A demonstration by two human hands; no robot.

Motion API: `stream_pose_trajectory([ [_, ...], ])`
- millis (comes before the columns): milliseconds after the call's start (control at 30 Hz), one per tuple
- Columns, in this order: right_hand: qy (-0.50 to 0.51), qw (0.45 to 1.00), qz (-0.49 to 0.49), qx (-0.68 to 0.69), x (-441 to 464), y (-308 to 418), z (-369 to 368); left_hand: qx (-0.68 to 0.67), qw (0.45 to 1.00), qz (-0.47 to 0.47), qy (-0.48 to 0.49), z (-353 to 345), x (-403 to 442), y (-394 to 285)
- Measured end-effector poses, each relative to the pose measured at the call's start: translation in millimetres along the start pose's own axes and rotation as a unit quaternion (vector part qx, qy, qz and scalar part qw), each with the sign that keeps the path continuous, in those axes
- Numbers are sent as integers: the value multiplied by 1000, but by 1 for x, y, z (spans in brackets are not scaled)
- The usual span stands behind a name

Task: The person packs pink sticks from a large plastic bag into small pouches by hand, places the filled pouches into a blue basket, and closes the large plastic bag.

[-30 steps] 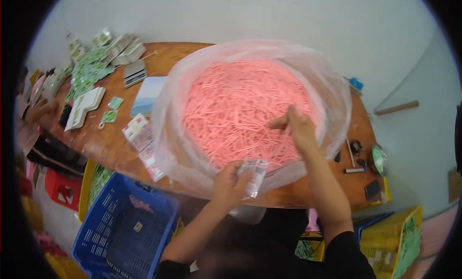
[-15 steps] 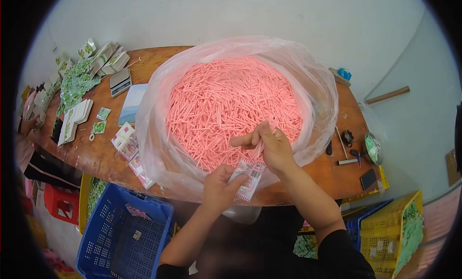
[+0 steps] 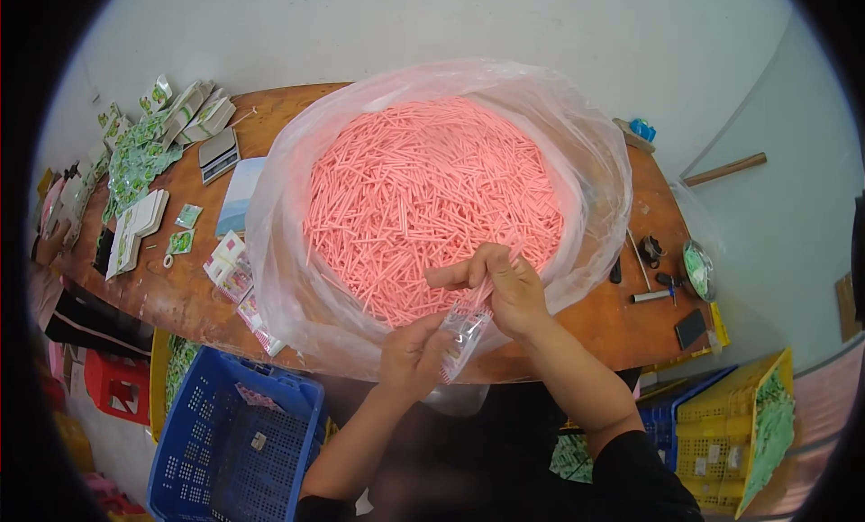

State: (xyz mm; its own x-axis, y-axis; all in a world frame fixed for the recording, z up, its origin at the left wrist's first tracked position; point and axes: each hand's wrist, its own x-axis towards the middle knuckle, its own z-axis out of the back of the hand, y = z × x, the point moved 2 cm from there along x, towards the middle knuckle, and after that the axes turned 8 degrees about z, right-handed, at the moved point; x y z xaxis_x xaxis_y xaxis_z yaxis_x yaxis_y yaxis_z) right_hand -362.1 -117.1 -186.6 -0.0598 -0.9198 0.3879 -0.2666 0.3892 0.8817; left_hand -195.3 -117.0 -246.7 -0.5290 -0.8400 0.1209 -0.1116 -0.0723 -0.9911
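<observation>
A large clear plastic bag [image 3: 279, 189] stands open on the wooden table, full of short pink sticks [image 3: 432, 180]. In front of its near rim, my left hand [image 3: 413, 355] pinches a small clear printed packet [image 3: 464, 335], held at a tilt. Right beside the packet's upper end is my right hand [image 3: 505, 288], its fingers closed around a few pink sticks, whose lower ends are at the packet's mouth. Whether the sticks have entered the packet is hard to tell.
Printed packets [image 3: 230, 268] lie left of the bag, with a scale [image 3: 219, 154] and green packets [image 3: 140, 162] beyond. Below are a blue crate [image 3: 236, 441] and a yellow crate [image 3: 721, 441]. Another person's hand [image 3: 52, 243] shows far left. Tools [image 3: 653, 297] lie at right.
My right hand has come from over the pile of sticks down to the packet, bringing a few sticks. The packet is now tilted up towards it. The view has shifted slightly.
</observation>
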Motion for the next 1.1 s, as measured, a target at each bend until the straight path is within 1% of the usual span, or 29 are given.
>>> stream_pose_trajectory([
  [133,36,998,52,5,-4,5,-2,-119,991,59,6,-4,1,4],
  [233,62,995,73,2,-5,6,-1,-147,987,69,13,-7,2,6],
  [333,77,994,73,-2,-6,4,1,-89,993,76,19,-4,4,12],
  [400,72,995,74,8,-7,2,2,-91,993,71,17,-6,4,12],
  [433,49,997,48,26,-6,-1,3,-91,993,69,18,-6,4,12],
  [533,-14,997,-25,78,-7,-7,4,8,998,34,44,-1,3,6],
  [600,-43,991,-70,110,-9,-12,2,25,999,2,44,-1,5,2],
  [633,-42,991,-78,104,-10,-12,2,33,998,-14,43,-2,6,1],
  [700,-40,990,-95,94,-10,-14,2,37,998,-5,41,-1,6,5],
  [733,-52,988,-103,106,-11,-16,4,39,998,0,40,-1,6,6],
  [800,-77,981,-120,129,-11,-20,7,89,995,-23,24,0,7,1],
  [900,-95,968,-171,160,-10,-18,7,126,991,-41,12,1,9,-2],
  [1100,-127,960,-175,175,-10,-14,5,131,989,-73,0,1,11,-1],
])
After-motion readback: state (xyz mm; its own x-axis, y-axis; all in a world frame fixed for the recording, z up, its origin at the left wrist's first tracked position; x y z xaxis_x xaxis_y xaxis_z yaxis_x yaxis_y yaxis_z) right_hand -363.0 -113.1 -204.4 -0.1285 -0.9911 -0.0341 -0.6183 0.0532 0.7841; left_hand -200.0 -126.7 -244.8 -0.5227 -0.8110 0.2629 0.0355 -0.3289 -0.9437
